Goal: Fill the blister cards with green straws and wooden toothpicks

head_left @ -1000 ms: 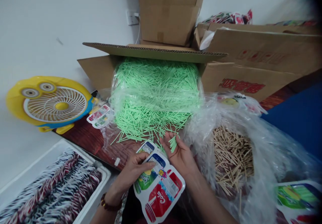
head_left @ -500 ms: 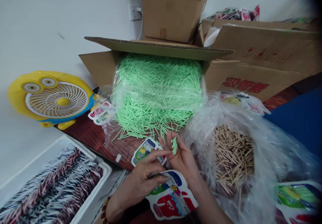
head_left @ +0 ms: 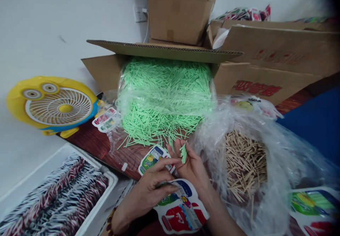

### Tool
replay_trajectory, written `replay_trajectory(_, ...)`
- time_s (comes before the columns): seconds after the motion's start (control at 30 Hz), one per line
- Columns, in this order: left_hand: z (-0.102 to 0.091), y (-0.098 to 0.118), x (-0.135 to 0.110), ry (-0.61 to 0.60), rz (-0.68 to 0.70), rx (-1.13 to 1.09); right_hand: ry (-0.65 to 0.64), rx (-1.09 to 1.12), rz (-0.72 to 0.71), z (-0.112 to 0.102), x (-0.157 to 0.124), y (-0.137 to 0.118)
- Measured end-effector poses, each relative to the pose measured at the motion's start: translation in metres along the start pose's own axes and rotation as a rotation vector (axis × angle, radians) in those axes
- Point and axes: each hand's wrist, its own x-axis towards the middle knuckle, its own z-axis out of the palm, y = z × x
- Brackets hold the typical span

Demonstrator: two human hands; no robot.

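Pouch with red cup print, pinched near one edge between thumb and fingers of left hand; hung low, apparently to leave index free. Left index stretched out toward right hand, tip at or just beside its fingers; contact, cannot tell. Right hand palm up, fingers slightly curled, close together; bunch of green sticks lying across them, likely cupped against spilling. Second pouch on table, partly behind left hand. Heap of green sticks spilling from carton, open side toward hands, probably for easy reach. Brown sticks in plastic bag to the right, sides likely keeping them together.

Labels: "Cola" readable on held pouch, apparently "S" on pink patch above. Second pouch: green and yellow print, lettering too small. Box at right: red Chinese characters, apparently 吸管糖; upper row too faint.
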Motion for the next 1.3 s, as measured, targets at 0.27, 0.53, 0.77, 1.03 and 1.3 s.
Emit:
replay_trajectory(0.27, -0.001, 0.000, 0.000, -0.045, 0.002, 0.038, 0.068, 0.134, 0.029, 0.006, -0.003, 0.001)
replay_trajectory(0.53, -0.004, 0.004, 0.001, -0.020, -0.001, 0.024, 0.070, 0.123, 0.007, 0.007, -0.003, 0.001)
replay_trajectory(0.77, -0.003, 0.003, 0.001, -0.029, 0.001, 0.047, 0.062, 0.088, 0.002, 0.006, -0.003, 0.003)
replay_trajectory(1.03, -0.010, -0.013, 0.000, 0.088, -0.096, -0.077, -0.037, -0.014, -0.119, 0.001, -0.005, 0.002)
replay_trajectory(1.3, -0.017, -0.041, -0.005, 0.136, -0.549, -0.502, -0.106, -0.483, -0.428, -0.003, -0.013, -0.020)
